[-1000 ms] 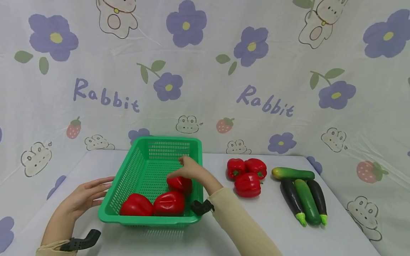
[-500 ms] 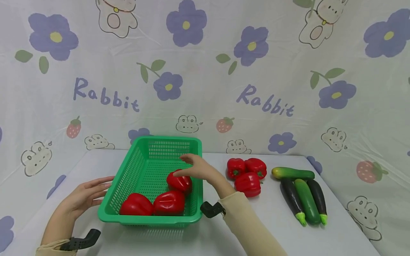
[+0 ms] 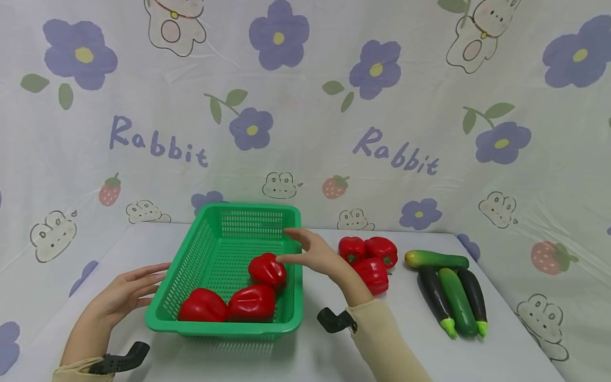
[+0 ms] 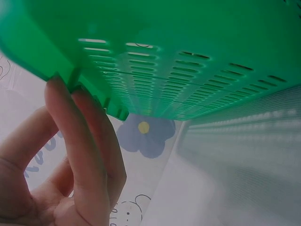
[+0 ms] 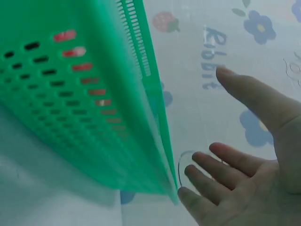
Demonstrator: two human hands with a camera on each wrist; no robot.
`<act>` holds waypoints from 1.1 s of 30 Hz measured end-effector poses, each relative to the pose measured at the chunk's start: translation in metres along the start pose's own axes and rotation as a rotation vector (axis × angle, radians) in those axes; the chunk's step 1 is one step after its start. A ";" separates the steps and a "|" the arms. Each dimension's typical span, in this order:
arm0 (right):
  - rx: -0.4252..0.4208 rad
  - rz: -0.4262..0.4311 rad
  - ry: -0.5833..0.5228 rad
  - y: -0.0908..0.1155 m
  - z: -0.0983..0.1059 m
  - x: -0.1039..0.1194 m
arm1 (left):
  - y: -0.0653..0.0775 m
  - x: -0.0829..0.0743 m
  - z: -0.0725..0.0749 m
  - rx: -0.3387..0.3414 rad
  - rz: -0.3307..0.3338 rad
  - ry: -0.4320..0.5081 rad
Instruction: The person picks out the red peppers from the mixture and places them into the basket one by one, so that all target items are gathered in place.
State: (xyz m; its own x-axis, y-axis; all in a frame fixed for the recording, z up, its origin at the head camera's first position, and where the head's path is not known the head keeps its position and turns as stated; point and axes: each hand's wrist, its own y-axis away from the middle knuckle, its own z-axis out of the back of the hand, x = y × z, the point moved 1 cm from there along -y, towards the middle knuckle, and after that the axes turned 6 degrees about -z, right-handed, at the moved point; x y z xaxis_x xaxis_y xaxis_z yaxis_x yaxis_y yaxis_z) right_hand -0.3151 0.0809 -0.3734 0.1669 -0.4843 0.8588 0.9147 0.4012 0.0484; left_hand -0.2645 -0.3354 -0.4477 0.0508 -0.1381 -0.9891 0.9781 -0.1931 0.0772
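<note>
A green plastic basket [image 3: 224,329] stands on the white table with three red bell peppers inside: one at the front left [image 3: 202,305], one at the front right [image 3: 252,303] and one behind it [image 3: 268,271]. At the basket's left side is my left hand [image 3: 121,297], its fingertips touching the rim from outside, fingers fairly straight, as the left wrist view shows. Over the basket's right rim hovers my right hand [image 3: 315,254], with thumb and fingers spread and nothing held. In the right wrist view that hand [image 5: 249,179] is beside the basket wall.
Right of the basket lie three more red bell peppers [image 3: 372,273]. Farther right are two dark eggplants [image 3: 436,300], a green cucumber-like vegetable [image 3: 458,300] and a yellow-tipped one [image 3: 436,259]. A patterned cloth [image 3: 305,106] hangs behind the table [image 3: 305,361].
My right hand has drawn away from the rear pepper in the basket, moving right to above the right rim; that pepper stays in the basket. My left hand has not moved.
</note>
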 end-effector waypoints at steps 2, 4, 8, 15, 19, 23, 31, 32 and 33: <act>-0.007 -0.003 -0.007 0.002 0.004 -0.005 | 0.000 0.000 0.000 0.002 0.001 0.002; -0.021 -0.011 -0.004 0.005 0.009 -0.010 | 0.000 0.000 0.000 0.003 0.001 0.002; -0.042 -0.021 -0.008 0.011 0.019 -0.018 | 0.001 -0.001 0.000 0.003 -0.001 0.000; -0.062 -0.018 0.000 0.018 0.033 -0.030 | 0.001 -0.002 0.000 0.001 -0.006 -0.003; -0.066 -0.033 -0.001 0.023 0.040 -0.038 | 0.001 -0.001 0.000 0.002 -0.005 -0.006; -0.064 -0.028 -0.008 0.028 0.048 -0.046 | 0.001 -0.001 0.000 0.004 -0.005 -0.010; -0.079 -0.031 -0.019 0.034 0.059 -0.060 | 0.001 -0.001 0.000 0.004 -0.007 -0.004; -0.081 -0.037 -0.027 0.035 0.060 -0.061 | 0.001 -0.001 0.000 0.003 -0.007 -0.004; -0.082 -0.037 -0.028 0.036 0.061 -0.062 | 0.001 -0.001 0.000 0.003 -0.007 -0.004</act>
State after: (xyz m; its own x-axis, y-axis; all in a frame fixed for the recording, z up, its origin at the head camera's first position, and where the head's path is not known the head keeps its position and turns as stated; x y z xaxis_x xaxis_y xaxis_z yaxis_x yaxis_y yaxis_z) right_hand -0.3152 0.1730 -0.3941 0.1232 -0.4748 0.8714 0.9473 0.3180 0.0394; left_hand -0.2634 -0.3359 -0.4463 0.0428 -0.1409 -0.9891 0.9779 -0.1968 0.0703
